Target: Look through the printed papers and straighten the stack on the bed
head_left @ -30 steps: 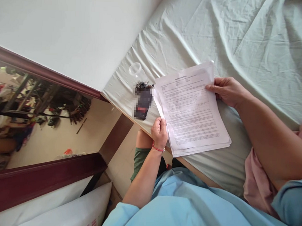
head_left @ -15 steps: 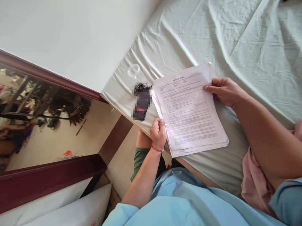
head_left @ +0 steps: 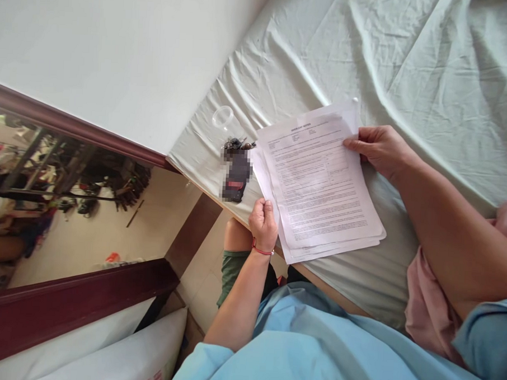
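Printed sheets (head_left: 316, 187) in 2 hands (head_left: 264, 224) (head_left: 383, 148)

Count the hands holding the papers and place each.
2: the left hand grips the left edge of the papers, the right hand their right edge. No other hand shows.
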A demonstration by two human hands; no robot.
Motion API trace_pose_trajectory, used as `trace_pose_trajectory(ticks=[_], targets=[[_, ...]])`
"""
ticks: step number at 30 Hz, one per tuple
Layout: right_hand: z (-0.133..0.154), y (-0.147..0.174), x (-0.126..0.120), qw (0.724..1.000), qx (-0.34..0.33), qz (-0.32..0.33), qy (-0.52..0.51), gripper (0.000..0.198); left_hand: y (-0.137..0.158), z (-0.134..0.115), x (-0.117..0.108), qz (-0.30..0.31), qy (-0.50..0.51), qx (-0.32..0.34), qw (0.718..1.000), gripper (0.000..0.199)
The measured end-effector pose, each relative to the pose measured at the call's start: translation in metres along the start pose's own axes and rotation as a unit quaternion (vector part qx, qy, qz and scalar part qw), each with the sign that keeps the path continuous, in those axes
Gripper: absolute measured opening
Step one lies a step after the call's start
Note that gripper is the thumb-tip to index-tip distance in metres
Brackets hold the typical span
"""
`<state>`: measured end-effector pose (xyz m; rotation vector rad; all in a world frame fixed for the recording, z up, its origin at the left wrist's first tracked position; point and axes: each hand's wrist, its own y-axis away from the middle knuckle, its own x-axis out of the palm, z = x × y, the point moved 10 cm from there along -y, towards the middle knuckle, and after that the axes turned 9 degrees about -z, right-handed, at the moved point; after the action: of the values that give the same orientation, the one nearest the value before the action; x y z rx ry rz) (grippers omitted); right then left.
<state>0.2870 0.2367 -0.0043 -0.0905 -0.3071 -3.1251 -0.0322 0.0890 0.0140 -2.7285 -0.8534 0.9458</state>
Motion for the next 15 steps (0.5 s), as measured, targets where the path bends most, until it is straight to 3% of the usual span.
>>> trace_pose_trajectory(ticks=[4,15], targets=[[0.007,-0.001,-0.008,0.999,-0.012,-0.040,0.000,0.006,-0.001,-0.001,-0.001,-0.010,0.014,-0.001,1.000,0.040],[0.013,0.002,-0.024,0.993,0.033,-0.110,-0.020,0.010,0.002,0.006,0.003,0.005,0.034,-0.028,0.999,0.046]])
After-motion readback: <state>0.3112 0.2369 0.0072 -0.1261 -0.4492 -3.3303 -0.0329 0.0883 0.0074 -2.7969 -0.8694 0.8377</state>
